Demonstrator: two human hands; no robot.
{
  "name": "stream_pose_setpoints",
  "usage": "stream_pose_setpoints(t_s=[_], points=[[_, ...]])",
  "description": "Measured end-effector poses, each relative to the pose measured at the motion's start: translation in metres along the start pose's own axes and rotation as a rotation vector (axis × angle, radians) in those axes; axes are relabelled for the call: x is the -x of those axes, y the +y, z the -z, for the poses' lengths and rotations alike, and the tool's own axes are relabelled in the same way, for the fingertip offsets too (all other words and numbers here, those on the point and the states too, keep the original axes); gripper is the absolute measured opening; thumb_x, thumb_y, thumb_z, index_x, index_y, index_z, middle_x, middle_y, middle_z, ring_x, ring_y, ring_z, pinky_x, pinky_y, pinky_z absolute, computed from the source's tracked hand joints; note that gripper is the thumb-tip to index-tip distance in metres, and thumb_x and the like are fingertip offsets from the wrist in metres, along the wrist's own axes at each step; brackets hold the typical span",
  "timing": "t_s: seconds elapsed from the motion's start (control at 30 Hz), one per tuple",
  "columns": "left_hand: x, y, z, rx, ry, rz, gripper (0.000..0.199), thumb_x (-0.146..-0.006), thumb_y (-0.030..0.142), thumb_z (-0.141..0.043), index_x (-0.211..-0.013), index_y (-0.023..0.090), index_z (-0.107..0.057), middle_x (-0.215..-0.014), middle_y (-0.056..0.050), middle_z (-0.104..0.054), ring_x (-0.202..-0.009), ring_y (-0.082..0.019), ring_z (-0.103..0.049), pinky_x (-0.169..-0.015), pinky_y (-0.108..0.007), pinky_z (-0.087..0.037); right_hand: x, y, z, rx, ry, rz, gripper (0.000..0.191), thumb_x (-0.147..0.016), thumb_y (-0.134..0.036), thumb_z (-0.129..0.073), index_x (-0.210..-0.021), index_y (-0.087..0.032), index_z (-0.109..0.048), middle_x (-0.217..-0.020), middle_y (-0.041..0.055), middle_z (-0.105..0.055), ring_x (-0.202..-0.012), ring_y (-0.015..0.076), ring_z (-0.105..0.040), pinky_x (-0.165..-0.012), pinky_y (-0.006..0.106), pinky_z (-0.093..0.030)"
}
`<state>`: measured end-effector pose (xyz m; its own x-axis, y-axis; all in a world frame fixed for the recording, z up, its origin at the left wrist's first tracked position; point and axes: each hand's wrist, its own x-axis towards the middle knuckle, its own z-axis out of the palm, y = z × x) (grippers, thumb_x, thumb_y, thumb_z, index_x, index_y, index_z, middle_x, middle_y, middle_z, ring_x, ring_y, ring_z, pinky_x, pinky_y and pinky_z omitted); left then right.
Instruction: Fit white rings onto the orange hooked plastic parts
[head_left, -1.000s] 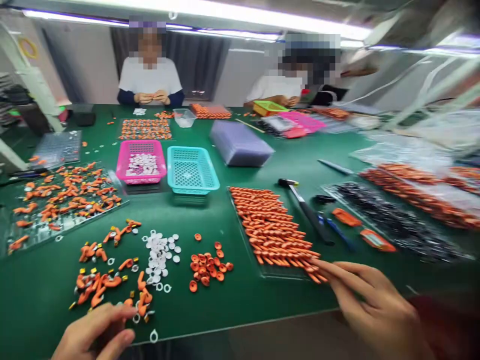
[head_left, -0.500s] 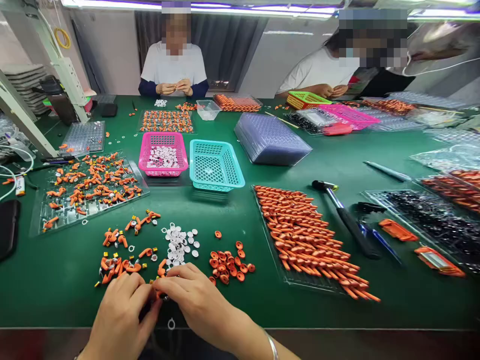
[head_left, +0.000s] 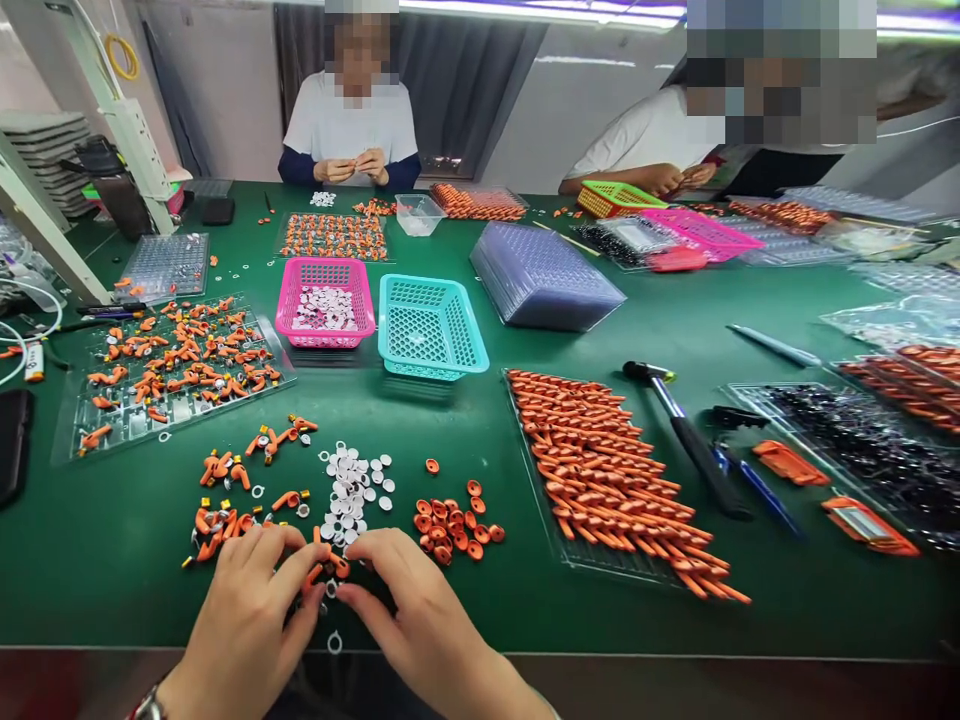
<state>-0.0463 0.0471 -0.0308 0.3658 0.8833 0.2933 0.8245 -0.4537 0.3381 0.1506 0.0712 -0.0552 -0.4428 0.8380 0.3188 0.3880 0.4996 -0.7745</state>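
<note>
My left hand (head_left: 255, 605) is closed with thumb and fingers around a small orange part (head_left: 315, 574) near the table's front edge. Facing it, my right hand (head_left: 420, 610) has its thumb and index finger apart, with the thumb close to a small white ring (head_left: 331, 590). Another white ring (head_left: 334, 641) lies at the table edge below the hands. White discs (head_left: 351, 490) are piled just beyond my fingertips. Orange round caps (head_left: 448, 527) lie to the right of them, and orange curved pieces with yellow ends (head_left: 225, 520) lie to the left.
A pink basket (head_left: 325, 338) of white pieces and a turquoise basket (head_left: 433, 366) stand mid-table. Right are a tray of orange sticks (head_left: 607, 470), a hammer (head_left: 701, 450) and a pen (head_left: 769, 495). A clear tray of orange parts (head_left: 172, 370) lies left. People work across the table.
My right hand has opened its thumb and index finger and moved slightly right, away from my left fingertips. The orange part between the hands shows more. The view has shifted slightly.
</note>
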Motion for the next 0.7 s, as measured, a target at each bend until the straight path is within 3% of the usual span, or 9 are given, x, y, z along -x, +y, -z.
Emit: stream_pose_setpoints(t_s=[0.2, 0.33, 0.43, 0.5, 0.6, 0.7], points=[[-0.006, 0.003, 0.0, -0.018, 0.004, -0.012, 0.02, -0.09, 0.009, -0.055, -0.106, 0.018, -0.065, -0.094, -0.007, -0.062, -0.083, -0.026, -0.058, -0.075, -0.042, -0.041, 0.001, -0.006, -0.001, -0.029, 0.014, -0.069, 0.023, -0.082, 0.0, -0.057, -0.096, -0.019, -0.059, -0.085, 0.0051, -0.065, -0.075, 0.0213, -0.062, -0.066, 0.032, -0.053], [-0.006, 0.005, 0.0, 0.067, -0.011, -0.015, 0.017, -0.09, 0.009, -0.054, -0.097, 0.019, -0.066, -0.089, -0.005, -0.064, -0.078, -0.025, -0.059, -0.07, -0.039, -0.042, 0.007, -0.008, 0.018, -0.232, 0.062, -0.172, 0.025, -0.086, -0.006, -0.057, -0.105, -0.021, -0.064, -0.088, 0.0034, -0.063, -0.074, 0.017, -0.063, -0.066, 0.027, -0.054], [-0.005, 0.008, -0.001, 0.212, 0.064, 0.008, 0.015, -0.09, 0.011, -0.059, -0.098, 0.021, -0.067, -0.09, -0.004, -0.066, -0.079, -0.022, -0.062, -0.072, -0.036, -0.047, 0.01, -0.009, 0.025, -0.421, 0.118, -0.221, 0.027, -0.089, -0.011, -0.059, -0.111, -0.025, -0.066, -0.096, 0.0041, -0.063, -0.083, 0.0169, -0.066, -0.075, 0.027, -0.057], [-0.006, 0.012, 0.001, 0.383, 0.069, 0.08, 0.015, -0.089, 0.015, -0.064, -0.1, 0.024, -0.067, -0.088, -0.002, -0.069, -0.078, -0.019, -0.065, -0.071, -0.03, -0.051, 0.011, -0.009, 0.024, -0.525, 0.158, -0.233, 0.028, -0.09, -0.012, -0.061, -0.112, -0.028, -0.068, -0.099, 0.004, -0.061, -0.087, 0.0172, -0.066, -0.077, 0.027, -0.057], [-0.009, 0.022, 0.004, 0.693, -0.078, 0.293, 0.016, -0.084, 0.026, -0.071, -0.1, 0.024, -0.069, -0.082, 0.0, -0.074, -0.068, -0.016, -0.068, -0.063, -0.022, -0.054, 0.013, -0.012, 0.018, -0.571, 0.224, -0.191, 0.032, -0.09, -0.011, -0.061, -0.114, -0.031, -0.067, -0.1, 0.0038, -0.06, -0.088, 0.017, -0.065, -0.076, 0.026, -0.058], [-0.014, 0.031, 0.007, 1.003, -0.193, 0.535, 0.023, -0.08, 0.04, -0.074, -0.094, 0.021, -0.071, -0.076, -0.002, -0.074, -0.066, -0.016, -0.068, -0.061, -0.022, -0.055, 0.016, -0.016, 0.014, -0.496, 0.267, -0.106, 0.037, -0.088, -0.005, -0.06, -0.115, -0.03, -0.066, -0.098, 0.0038, -0.06, -0.088, 0.0172, -0.064, -0.076, 0.027, -0.058]])
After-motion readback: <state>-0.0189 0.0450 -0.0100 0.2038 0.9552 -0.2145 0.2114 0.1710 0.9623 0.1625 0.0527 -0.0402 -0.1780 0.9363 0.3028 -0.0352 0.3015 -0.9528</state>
